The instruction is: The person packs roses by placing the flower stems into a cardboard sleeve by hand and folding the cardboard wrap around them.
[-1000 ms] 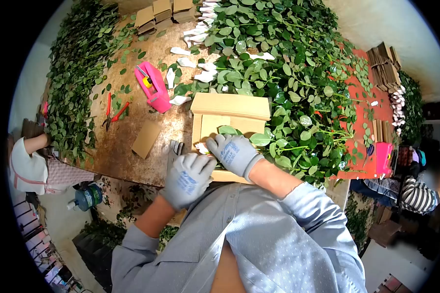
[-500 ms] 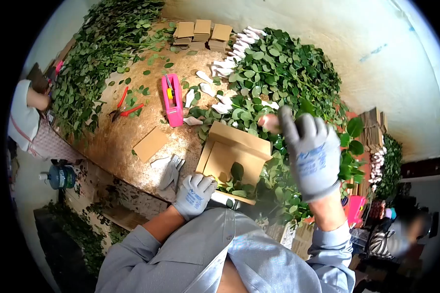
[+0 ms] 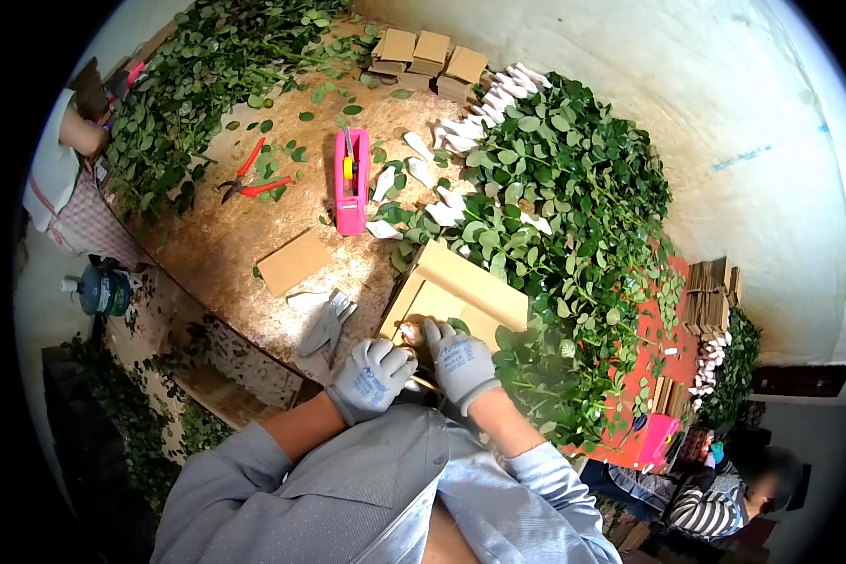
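A folded piece of brown cardboard (image 3: 484, 299) lies at the near edge of the table, one side standing up as a flap. My left hand (image 3: 374, 378), in a grey glove, is closed at its near left corner; what its fingers grip is hidden. Close beside it, my right hand (image 3: 462, 365), gloved too, is closed around the stem of a rose. The pale pink rose bloom (image 3: 410, 334) rests over the cardboard between both hands. A spare pair of grey gloves (image 3: 327, 324) lies left of the cardboard.
A pink tape dispenser (image 3: 352, 193), red-handled pruning shears (image 3: 254, 183) and a flat cardboard piece (image 3: 294, 263) lie on the table. White-wrapped blooms (image 3: 442, 211) with leafy stems (image 3: 573, 188) pile up right. Cardboard stacks (image 3: 430, 54) stand behind. Other people are at both sides.
My right hand has come down and left from above the leafy stems to the cardboard, bringing the rose. My left hand stays near the same corner. The view has shifted slightly.
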{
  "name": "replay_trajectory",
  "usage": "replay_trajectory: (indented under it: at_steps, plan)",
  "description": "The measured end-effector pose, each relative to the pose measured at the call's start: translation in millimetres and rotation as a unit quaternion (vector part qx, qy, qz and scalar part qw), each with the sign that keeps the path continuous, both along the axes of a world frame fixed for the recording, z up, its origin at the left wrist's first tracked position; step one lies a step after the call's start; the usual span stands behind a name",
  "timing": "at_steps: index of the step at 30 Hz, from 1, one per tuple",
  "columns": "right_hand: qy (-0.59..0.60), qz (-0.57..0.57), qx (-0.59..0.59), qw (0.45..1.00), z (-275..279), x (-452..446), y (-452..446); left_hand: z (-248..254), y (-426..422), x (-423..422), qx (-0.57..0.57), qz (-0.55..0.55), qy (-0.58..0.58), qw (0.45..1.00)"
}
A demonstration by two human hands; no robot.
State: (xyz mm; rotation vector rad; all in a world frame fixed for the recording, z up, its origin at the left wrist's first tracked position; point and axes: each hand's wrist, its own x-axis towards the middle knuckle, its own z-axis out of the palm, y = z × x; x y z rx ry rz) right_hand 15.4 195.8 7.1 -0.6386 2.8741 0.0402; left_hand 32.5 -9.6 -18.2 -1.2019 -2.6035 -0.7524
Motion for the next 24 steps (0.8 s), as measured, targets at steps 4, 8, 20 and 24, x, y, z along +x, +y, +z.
replay_trajectory:
  at_steps: [4, 8, 20, 24]
  plan:
    - [0.007, 0.008, -0.033, 0.999, -2, 4, 1, -1, 1, -1, -0.009, -0.005, -0.002, 1.000]
    - [0.017, 0.030, -0.019, 0.999, -2, 6, -2, 4, 0, -1, -0.025, -0.006, 0.014, 1.000]
    - [-0.063, 0.005, -0.094, 0.994, -1, 4, 4, 26, 0, -19, -0.033, -0.048, -0.082, 0.995]
    - [-0.054, 0.004, -0.086, 0.995, -1, 5, 0, 26, 2, -21, -0.019, -0.036, -0.073, 0.996]
